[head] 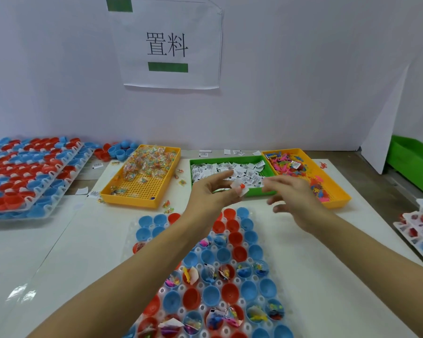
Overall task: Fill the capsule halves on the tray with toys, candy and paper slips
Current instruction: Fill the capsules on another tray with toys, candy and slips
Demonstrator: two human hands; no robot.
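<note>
Left grip: the left hand (211, 191) pinches a white paper slip (239, 189) with a small orange toy (241, 185) against it at the fingertips; the other fingers are loosely spread.
Right grip: the right hand (296, 198) is spread and relaxed and seems to hold nothing, though motion blur makes its fingertips hard to read.
Where the held things lie: above the near edge of the green tray (266, 191) of slips, just beyond the far end of the capsule tray (200, 286).
Key relation: the unfilled capsule halves (232, 225) lie toward the person from the pinch, almost straight below and back along the left forearm; the drop is likely a short pull inward and down.
Long axis: the capsule tray runs away from the person, leaning a little right at the near end; the filled halves (220, 274) sit in the middle and near rows.
Nearer hand: the left, already loaded; the right hovers beside the yellow toy tray (337, 195).
Edges: the candy tray (132, 198) is to the left, and the supply trays' near walls stand just past the capsule rows.
Open room: bare white bench (315, 276) flanks the capsule tray on both sides.
</note>
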